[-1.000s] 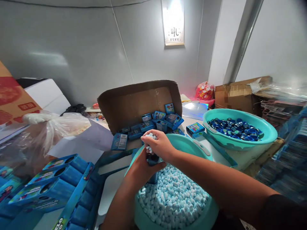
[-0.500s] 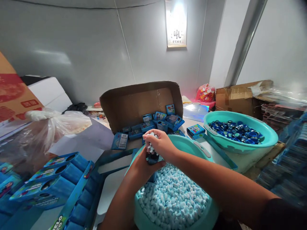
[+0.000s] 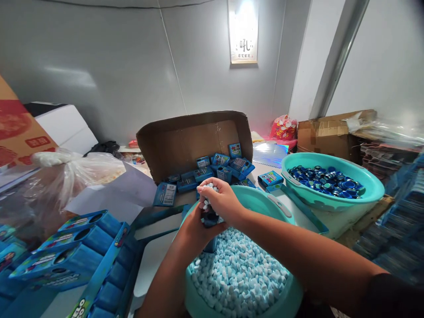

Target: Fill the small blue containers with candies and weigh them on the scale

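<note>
Over the teal basin in front of me, my left hand is wrapped round a small blue box, its dark round opening facing up. My right hand is cupped just above that opening, closed on a handful of small white candies. Some of these candies lie between the palm and the top of the box. Loose pale blue-white candies fill much of the basin below both hands. My fingers hide most of the box.
A tipped cardboard box with several blue boxes stands behind the basin. Filled display trays of blue boxes are at left. A second teal basin at right holds blue round lids. A plastic bag lies back left.
Both hands stay together over the basin. The candies under my right palm have sunk a little towards the box's opening, and fewer show there. The view has shifted slightly.
</note>
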`<state>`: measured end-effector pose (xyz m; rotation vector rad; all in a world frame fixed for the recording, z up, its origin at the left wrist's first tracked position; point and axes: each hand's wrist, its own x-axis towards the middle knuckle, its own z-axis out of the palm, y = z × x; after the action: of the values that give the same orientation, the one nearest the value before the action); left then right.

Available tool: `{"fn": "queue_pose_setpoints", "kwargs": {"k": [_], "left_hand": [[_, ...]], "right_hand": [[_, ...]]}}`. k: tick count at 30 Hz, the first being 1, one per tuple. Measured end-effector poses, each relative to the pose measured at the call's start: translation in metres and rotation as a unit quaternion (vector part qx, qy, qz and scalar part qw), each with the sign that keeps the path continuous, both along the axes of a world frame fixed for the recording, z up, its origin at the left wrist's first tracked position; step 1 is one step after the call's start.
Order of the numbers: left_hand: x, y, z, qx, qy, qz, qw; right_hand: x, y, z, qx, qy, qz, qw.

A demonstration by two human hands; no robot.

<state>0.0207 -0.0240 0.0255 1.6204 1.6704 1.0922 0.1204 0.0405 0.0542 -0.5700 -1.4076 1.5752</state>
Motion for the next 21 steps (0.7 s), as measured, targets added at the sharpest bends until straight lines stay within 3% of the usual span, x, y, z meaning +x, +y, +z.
{"fn": "queue_pose_setpoints", "kwargs": {"k": [9, 21], "left_hand": [[0.0035, -0.0042, 0.0105, -0.017, 0.011, -0.004, 1.0], [0.0004, -0.0009, 0.0021, 0.015, 0.012, -0.004, 1.0]], "right_hand": [[0.0011, -0.0021, 0.0, 0.007, 0.018, -0.004, 1.0], [0.0025, -0.0039, 0.0036, -0.01, 0.045, 0.032, 0.998]]}}
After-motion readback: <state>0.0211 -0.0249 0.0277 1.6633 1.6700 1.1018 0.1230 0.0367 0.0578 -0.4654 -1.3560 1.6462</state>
